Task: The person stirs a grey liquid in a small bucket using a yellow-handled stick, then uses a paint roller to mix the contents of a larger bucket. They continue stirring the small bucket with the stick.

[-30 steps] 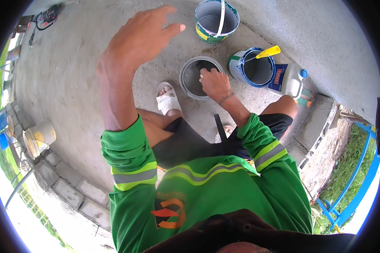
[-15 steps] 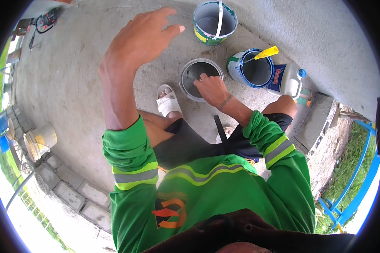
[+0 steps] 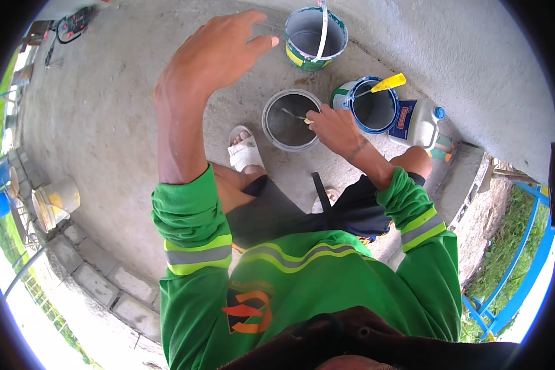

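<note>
My right hand (image 3: 338, 131) is closed around a thin tool with a metal rod (image 3: 295, 115) and a pale yellow handle; its kind does not show. It is over the right rim of a round open bucket (image 3: 266, 128) holding dark grey contents, and the rod reaches over them. Raised to the upper left, my left hand (image 3: 219, 52) holds nothing, its thumb apart from the fingers. Right of the bucket, a paint can (image 3: 342, 95) with a blue rim has a yellow-handled tool (image 3: 388, 82) leaning in it.
A green bucket (image 3: 302, 60) with a white handle stands beyond, near the wall (image 3: 462, 68). Beside the paint can is a white jug (image 3: 422, 126) with a blue cap. Concrete blocks (image 3: 95, 280) edge the floor at the left, by a stained pail (image 3: 61, 196).
My right hand has moved right, from above the bucket's middle to its rim, and the tool's rod shows more clearly. My left hand has shifted slightly right, still raised.
</note>
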The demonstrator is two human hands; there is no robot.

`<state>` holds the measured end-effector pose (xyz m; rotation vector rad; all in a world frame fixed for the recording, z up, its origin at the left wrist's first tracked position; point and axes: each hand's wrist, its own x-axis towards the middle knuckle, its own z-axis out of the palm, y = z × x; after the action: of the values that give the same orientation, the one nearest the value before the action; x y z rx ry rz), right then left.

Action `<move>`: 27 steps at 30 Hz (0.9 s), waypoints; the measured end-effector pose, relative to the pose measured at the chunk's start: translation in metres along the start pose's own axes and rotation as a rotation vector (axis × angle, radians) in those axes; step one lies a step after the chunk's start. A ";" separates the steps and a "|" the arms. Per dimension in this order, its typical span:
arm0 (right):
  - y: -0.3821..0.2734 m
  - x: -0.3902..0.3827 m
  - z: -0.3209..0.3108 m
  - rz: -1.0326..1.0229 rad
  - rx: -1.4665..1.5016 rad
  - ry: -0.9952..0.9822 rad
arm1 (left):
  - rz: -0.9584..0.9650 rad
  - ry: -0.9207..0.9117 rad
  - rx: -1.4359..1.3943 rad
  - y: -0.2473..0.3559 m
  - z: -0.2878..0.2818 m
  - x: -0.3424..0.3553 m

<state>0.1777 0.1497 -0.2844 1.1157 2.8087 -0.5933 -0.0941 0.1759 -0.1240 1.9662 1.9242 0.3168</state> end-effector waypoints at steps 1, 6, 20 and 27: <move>-0.001 -0.008 -0.012 0.009 0.004 0.016 | 0.007 0.000 0.000 0.002 -0.001 0.000; 0.010 -0.039 -0.044 0.058 0.107 -0.021 | -0.007 -0.009 -0.002 0.002 0.001 0.001; 0.005 -0.045 -0.049 0.152 0.061 0.048 | -0.104 -0.123 -0.030 0.008 -0.003 0.004; 0.015 -0.042 -0.035 0.233 0.019 0.048 | -0.114 -0.146 -0.054 0.005 -0.007 0.000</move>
<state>0.2216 0.1457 -0.2485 1.4521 2.6614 -0.5785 -0.0925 0.1764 -0.1158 1.7857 1.9045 0.1864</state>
